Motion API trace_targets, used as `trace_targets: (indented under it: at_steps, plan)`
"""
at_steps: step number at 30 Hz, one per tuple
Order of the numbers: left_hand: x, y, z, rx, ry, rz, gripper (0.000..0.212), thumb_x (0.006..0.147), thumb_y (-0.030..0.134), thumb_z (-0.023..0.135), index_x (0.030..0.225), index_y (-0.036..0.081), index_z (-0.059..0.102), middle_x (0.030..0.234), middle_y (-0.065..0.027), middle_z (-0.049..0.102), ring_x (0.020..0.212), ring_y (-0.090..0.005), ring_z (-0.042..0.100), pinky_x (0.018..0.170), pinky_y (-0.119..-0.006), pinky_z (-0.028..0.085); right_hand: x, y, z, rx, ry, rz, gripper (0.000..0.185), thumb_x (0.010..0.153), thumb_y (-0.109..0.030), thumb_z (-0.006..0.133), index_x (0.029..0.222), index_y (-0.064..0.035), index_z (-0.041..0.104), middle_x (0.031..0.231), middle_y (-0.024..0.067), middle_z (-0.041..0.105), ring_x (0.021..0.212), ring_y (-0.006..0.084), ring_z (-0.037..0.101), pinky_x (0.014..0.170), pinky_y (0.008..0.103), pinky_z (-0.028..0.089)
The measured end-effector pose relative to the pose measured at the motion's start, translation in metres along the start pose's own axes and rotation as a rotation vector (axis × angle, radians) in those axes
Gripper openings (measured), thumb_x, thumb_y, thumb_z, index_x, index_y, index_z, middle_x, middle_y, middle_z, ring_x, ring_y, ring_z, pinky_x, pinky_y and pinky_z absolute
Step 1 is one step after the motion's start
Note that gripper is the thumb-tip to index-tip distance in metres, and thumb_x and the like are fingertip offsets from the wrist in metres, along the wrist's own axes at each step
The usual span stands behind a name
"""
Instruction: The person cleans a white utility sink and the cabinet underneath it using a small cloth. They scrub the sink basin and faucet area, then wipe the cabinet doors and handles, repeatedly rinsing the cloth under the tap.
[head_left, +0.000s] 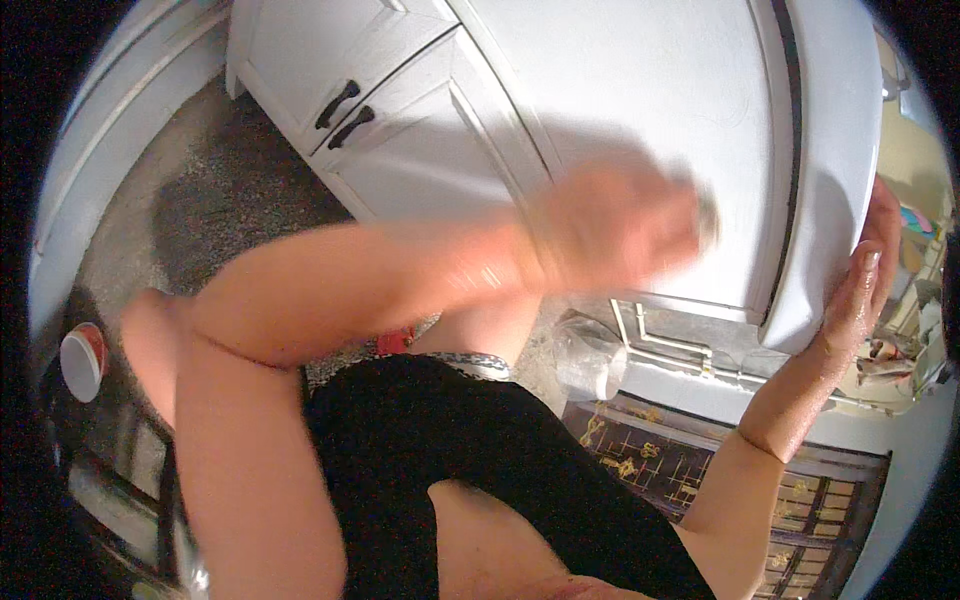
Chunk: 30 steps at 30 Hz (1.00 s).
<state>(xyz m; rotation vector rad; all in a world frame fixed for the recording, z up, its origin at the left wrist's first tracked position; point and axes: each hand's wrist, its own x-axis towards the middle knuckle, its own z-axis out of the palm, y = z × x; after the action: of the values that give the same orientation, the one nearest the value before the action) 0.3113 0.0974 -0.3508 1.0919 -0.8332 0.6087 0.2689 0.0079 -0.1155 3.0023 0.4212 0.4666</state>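
Observation:
My left arm reaches across the front of a white vanity cabinet with black handles. Motion blur smears my left hand, its fingers seemingly curled. A small pale patch shows at the hand's far edge; I cannot tell whether it is a held object. At the right, my wet right hand grips the rounded edge of a white washbasin on top of the cabinet. The thumb lies along the near side, and the fingers are partly hidden behind the edge.
Beside the cabinet's end stand a translucent plastic bag and white wall pipes. A dark patterned panel lies beyond them. A white-and-red tub is at the far left. Mixed items crowd the far right.

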Motion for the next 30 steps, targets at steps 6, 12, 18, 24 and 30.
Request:
trace_targets:
  at_steps: [6, 12, 18, 24, 30]
  plan:
    - [0.087, -0.040, -0.147, 0.782, 0.407, 0.163, 0.016, 0.074, -0.002, 0.050, 0.088, 0.001, 0.056, 0.086, -0.0134, 0.055, 0.079, -0.0272, 0.055, 0.070, -0.035, 0.047, 0.013, -0.004, 0.005, 0.048, 0.011, -0.070, 0.072, 0.079, -0.057, 0.050, 0.118, 0.0038, 0.045, 0.113, 0.0153, 0.050, 0.107, 0.0225, 0.046, 0.093, 0.0343, 0.032]
    - [-0.031, 0.002, -0.008, -0.085, -0.238, -0.203, 0.021, 0.086, 0.024, 0.053, 0.089, 0.004, 0.057, 0.088, -0.0112, 0.057, 0.079, -0.0243, 0.057, 0.070, -0.033, 0.047, 0.003, 0.007, -0.003, 0.108, -0.019, -0.045, 0.070, 0.079, -0.053, 0.054, 0.117, 0.0050, 0.044, 0.112, 0.0158, 0.049, 0.107, 0.0218, 0.044, 0.093, 0.0328, 0.030]
    - [-0.012, -0.009, -0.023, 0.137, -0.148, 0.077, 0.014, 0.081, 0.020, 0.057, 0.079, 0.006, 0.055, 0.072, -0.0070, 0.052, 0.065, -0.0244, 0.052, 0.057, -0.036, 0.041, 0.002, 0.001, -0.004, 0.201, -0.022, 0.022, 0.072, 0.076, -0.054, 0.056, 0.117, 0.0038, 0.045, 0.110, 0.0140, 0.050, 0.106, 0.0215, 0.045, 0.092, 0.0320, 0.031]
    - [0.076, -0.059, -0.147, 0.789, 0.341, -0.353, 0.014, 0.076, 0.007, 0.055, 0.089, 0.006, 0.059, 0.086, -0.0107, 0.058, 0.077, -0.0256, 0.056, 0.063, -0.035, 0.046, 0.006, -0.008, 0.008, 0.246, 0.024, 0.041, 0.068, 0.074, -0.051, 0.061, 0.114, 0.0016, 0.046, 0.106, 0.0120, 0.052, 0.099, 0.0201, 0.049, 0.088, 0.0322, 0.035]
    - [0.082, -0.030, -0.075, 0.524, 0.341, 0.178, 0.020, 0.075, 0.012, 0.058, 0.095, 0.011, 0.061, 0.085, -0.0103, 0.059, 0.076, -0.0269, 0.056, 0.064, -0.040, 0.045, 0.008, -0.010, 0.000, 0.246, 0.009, 0.042, 0.071, 0.069, -0.052, 0.064, 0.114, 0.0005, 0.046, 0.102, 0.0121, 0.052, 0.097, 0.0202, 0.049, 0.087, 0.0315, 0.036]
